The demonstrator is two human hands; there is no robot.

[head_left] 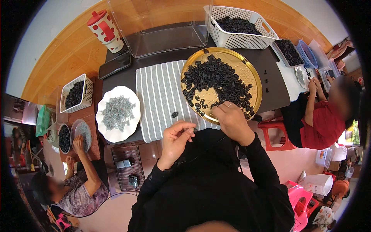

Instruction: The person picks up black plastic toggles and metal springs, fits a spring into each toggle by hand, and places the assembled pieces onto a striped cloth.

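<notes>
My left hand (176, 142) is just off the near edge of a grey-and-white striped cloth (156, 92), thumb and fingers pinching a small black plastic piece (195, 130). My right hand (234, 123), a ring on one finger, reaches over the near rim of a round gold tray (254, 79). Its fingertips are drawn together, and what they hold, if anything, is hidden. Heaped in the tray are many small black oval pieces (216, 75) with holes. One similar black piece (174, 115) lies alone on the cloth. Left of it, a white scalloped plate (135, 101) bears small silvery spring-like parts (118, 113).
Behind stand a clear plastic box (166, 40), a white basket (243, 40) of black pieces, a dotted tumbler (105, 33) and a phone (115, 65). Co-workers sit at left (81, 193) and right (324, 120). A red stool (276, 133) is by the table's right side.
</notes>
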